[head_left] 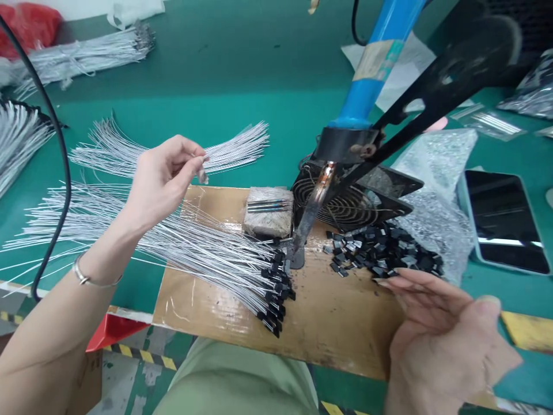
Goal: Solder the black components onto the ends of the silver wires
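My left hand (166, 178) is raised over the white wires, its thumb and fingers pinched beside the right part of the upper wire bundle (237, 148); what lies between them is too small to tell. Below it, a large bundle of white wires with black ends (207, 259) lies across the brown board (328, 323). My right hand (440, 334) is palm up at the near edge of a pile of small black parts (384, 248), fingertips touching or close to the pile. Whether it holds a part is unclear. The metal tip of a soldering iron (313, 202) points down at mid-board.
A blue iron handle (367, 69) on a black arm (436, 86) hangs over the middle. Behind the tip stands a black fan (349, 202), beside a wrapped block (268, 216). A phone (503, 219) and bubble wrap (444, 184) lie right. A black cable (60, 132) crosses the left.
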{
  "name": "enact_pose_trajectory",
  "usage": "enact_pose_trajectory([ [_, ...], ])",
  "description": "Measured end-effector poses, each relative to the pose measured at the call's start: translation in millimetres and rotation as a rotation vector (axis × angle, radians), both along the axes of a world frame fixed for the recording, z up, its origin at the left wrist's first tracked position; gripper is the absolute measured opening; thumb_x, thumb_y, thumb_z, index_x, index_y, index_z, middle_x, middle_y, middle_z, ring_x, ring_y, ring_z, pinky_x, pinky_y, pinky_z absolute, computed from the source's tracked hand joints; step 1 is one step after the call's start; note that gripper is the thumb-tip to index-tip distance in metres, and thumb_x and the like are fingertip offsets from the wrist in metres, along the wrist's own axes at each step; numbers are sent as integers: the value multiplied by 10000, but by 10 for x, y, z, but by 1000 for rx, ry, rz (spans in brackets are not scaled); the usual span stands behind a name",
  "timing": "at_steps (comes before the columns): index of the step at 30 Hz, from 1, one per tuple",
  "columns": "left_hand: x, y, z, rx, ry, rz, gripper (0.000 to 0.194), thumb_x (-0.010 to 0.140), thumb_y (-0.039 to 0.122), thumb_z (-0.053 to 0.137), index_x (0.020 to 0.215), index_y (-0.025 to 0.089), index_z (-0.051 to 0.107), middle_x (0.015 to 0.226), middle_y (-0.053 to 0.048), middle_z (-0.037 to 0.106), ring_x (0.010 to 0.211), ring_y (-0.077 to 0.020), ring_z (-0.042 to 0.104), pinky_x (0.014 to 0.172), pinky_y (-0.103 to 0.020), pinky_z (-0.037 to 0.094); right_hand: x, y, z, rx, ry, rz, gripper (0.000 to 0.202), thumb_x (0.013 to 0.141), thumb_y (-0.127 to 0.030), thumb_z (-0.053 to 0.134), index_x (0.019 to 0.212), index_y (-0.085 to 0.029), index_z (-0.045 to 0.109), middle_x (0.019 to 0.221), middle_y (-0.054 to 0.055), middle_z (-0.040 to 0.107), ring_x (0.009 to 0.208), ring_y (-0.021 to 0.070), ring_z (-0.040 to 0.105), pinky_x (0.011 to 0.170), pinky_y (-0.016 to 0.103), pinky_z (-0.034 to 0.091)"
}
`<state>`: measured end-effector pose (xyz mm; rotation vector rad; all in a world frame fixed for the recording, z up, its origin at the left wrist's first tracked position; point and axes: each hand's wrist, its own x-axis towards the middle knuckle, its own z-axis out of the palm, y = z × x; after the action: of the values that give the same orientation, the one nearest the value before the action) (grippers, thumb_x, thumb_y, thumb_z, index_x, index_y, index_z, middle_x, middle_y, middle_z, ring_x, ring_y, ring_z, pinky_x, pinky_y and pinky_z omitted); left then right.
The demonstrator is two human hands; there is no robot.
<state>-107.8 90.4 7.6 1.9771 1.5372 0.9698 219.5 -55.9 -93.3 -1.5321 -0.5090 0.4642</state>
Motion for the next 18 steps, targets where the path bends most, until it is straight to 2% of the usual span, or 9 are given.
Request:
enact_pose_trajectory([
  [1, -10, -103, 104, -6, 28, 26, 68, 961, 247, 661, 910, 219, 697, 773, -24, 730, 683, -153, 636, 632, -299, 462, -5, -11, 0, 2, 0, -4, 567, 874, -703, 620, 723, -166, 720, 715, 94, 714, 581, 230, 645, 654, 443, 499],
  [3, -56, -296, 306, -26, 152, 32, 143, 940, 248, 711, 803, 211, 733, 694, -4, 697, 638, -123, 575, 604, -263, 417, -34, -53, 7, 14, -6, 4, 562, 892, -690, 621, 707, -170, 725, 693, 88, 709, 557, 223, 621, 617, 426, 477],
  [4, -84, -377, 386, -125, 177, 9, 159, 939, 233, 716, 786, 202, 750, 676, 0, 682, 622, -111, 544, 581, -246, 396, -60, -85, 19, 29, -18, 17, 528, 909, -648, 637, 697, -174, 730, 684, 84, 707, 549, 219, 608, 600, 414, 462],
  [6, -124, -499, 470, -446, 70, -257, 165, 883, 262, 771, 739, 182, 779, 586, 6, 648, 529, -95, 503, 485, -212, 362, -143, -169, 66, 46, -56, 104, 439, 949, -519, 664, 682, -181, 750, 670, 72, 705, 556, 211, 599, 583, 389, 442],
  [8, -109, -575, 436, -669, -18, -384, 195, 872, 271, 763, 694, 192, 778, 555, -12, 652, 506, -119, 543, 490, -225, 419, -262, -258, 149, 20, -111, 312, 348, 981, -388, 666, 725, -190, 792, 683, 54, 703, 611, 201, 623, 601, 360, 455],
  [10, -34, -634, 320, -744, -64, -406, 186, 860, 249, 757, 678, 210, 763, 573, -28, 677, 510, -138, 570, 495, -235, 445, -405, -320, 249, 23, -156, 547, 217, 968, -307, 690, 831, -211, 828, 667, 23, 672, 617, 175, 615, 569, 312, 448],
  [11, 15, -664, 253, -755, -77, -417, 184, 863, 239, 748, 681, 214, 760, 584, -32, 686, 516, -141, 573, 495, -232, 448, -475, -333, 295, 11, -137, 622, 167, 953, -271, 703, 853, -222, 828, 689, 17, 671, 603, 157, 599, 537, 288, 428],
  [15, 168, -780, 77, -773, -95, -430, 200, 905, 256, 736, 714, 201, 752, 600, -31, 687, 530, -138, 575, 496, -219, 444, -664, -281, 392, 1, -95, 862, 59, 891, -195, 762, 913, -224, 809, 751, 7, 684, 626, 133, 623, 523, 237, 489],
  [18, 189, -835, 55, -781, -135, -396, 197, 928, 273, 735, 748, 195, 758, 607, -32, 703, 532, -136, 589, 504, -215, 457, -693, -219, 392, 25, -92, 886, 85, 887, -153, 771, 823, -208, 780, 698, -7, 680, 567, 108, 588, 491, 215, 469],
])
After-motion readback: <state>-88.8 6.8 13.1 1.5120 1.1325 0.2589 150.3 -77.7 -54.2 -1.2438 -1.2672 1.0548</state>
